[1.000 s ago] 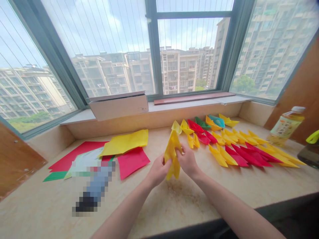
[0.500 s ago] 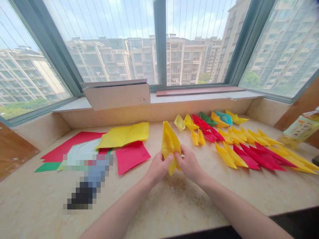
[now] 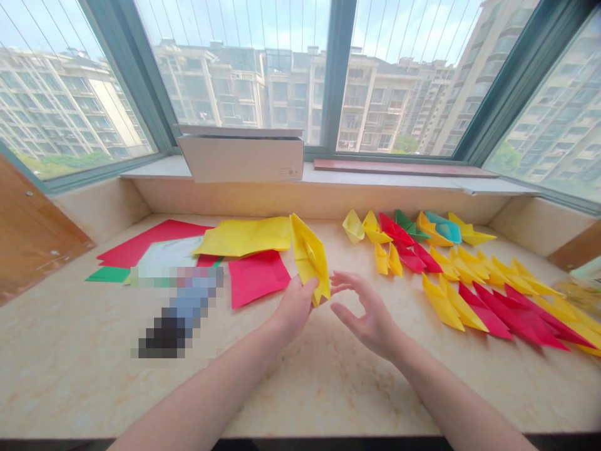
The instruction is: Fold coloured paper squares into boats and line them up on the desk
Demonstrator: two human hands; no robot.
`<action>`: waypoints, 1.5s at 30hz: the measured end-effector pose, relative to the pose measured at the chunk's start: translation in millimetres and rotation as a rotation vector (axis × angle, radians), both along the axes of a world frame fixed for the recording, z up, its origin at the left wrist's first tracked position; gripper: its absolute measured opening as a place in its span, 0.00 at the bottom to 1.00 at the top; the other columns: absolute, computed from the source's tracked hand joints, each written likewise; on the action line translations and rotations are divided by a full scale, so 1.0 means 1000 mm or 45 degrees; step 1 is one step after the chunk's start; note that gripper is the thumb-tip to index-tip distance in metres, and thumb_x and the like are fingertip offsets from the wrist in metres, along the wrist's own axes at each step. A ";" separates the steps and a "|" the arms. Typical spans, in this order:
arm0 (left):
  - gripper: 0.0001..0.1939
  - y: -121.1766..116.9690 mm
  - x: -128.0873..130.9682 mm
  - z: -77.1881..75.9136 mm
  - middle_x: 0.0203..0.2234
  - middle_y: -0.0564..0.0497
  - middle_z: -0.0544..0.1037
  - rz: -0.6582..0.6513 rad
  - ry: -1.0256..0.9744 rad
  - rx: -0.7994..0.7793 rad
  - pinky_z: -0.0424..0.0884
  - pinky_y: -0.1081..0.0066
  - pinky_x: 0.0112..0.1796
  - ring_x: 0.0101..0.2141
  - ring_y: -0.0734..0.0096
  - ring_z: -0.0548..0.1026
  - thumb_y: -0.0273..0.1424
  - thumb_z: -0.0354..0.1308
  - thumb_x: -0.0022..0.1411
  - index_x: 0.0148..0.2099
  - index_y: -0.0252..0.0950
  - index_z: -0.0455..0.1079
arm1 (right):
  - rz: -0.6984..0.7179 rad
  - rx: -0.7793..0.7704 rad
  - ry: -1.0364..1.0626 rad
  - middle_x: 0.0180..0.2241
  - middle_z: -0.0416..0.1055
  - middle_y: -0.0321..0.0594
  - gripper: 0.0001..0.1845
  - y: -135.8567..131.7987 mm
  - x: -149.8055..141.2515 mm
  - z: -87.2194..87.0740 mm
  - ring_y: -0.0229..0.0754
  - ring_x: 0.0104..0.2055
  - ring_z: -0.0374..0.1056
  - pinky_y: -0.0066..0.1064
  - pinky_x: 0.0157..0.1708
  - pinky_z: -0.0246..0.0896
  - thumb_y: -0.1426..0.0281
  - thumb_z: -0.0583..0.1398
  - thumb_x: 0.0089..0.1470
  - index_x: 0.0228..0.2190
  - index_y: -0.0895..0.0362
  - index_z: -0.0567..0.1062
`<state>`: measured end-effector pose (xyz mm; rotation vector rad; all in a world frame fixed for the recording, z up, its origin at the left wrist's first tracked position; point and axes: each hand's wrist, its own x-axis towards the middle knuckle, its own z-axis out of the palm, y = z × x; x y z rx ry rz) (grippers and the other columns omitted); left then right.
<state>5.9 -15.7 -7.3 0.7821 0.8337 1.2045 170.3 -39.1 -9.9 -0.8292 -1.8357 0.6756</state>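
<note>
A folded yellow paper boat (image 3: 310,258) is held up over the counter, tilted, its long point toward the window. My left hand (image 3: 295,308) pinches its near end with the thumb on top. Just right of it, my right hand (image 3: 369,313) is open, thumb and fingers apart; its fingertips are close to the boat's near end, and I cannot tell whether they touch it. Left of the boat lie a yellow paper sheet (image 3: 244,237) and a pinkish-red paper sheet (image 3: 259,279).
Rows of folded paper boats in yellow, red (image 3: 397,230), green and blue stand at the right. More red paper (image 3: 154,241), white and green sheets lie at the left beside a blurred-out patch (image 3: 188,313). A white box (image 3: 244,158) rests on the window sill.
My right hand has let go of the yellow paper boat and opened. The boat has tilted and stays in my left hand. The whole view has shifted.
</note>
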 end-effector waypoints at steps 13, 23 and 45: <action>0.08 -0.007 -0.007 0.016 0.35 0.46 0.79 -0.272 -0.112 -0.064 0.75 0.73 0.36 0.32 0.73 0.77 0.27 0.58 0.60 0.41 0.31 0.74 | -0.122 0.215 -0.041 0.45 0.72 0.42 0.12 0.007 0.000 0.001 0.42 0.41 0.72 0.36 0.43 0.72 0.71 0.61 0.63 0.48 0.51 0.75; 0.05 -0.006 -0.006 0.013 0.19 0.57 0.70 -0.240 0.300 0.193 0.62 0.76 0.24 0.20 0.78 0.67 0.25 0.56 0.54 0.35 0.34 0.64 | 0.050 0.252 -0.075 0.46 0.72 0.42 0.16 0.004 -0.002 -0.001 0.43 0.47 0.71 0.37 0.47 0.70 0.73 0.61 0.62 0.51 0.50 0.73; 0.16 -0.001 -0.012 0.014 0.19 0.57 0.68 -0.185 0.469 0.343 0.59 0.76 0.23 0.19 0.78 0.62 0.28 0.50 0.61 0.49 0.30 0.71 | -0.296 0.088 -0.040 0.31 0.76 0.38 0.06 0.010 0.002 -0.006 0.40 0.31 0.70 0.33 0.33 0.66 0.67 0.61 0.62 0.40 0.54 0.77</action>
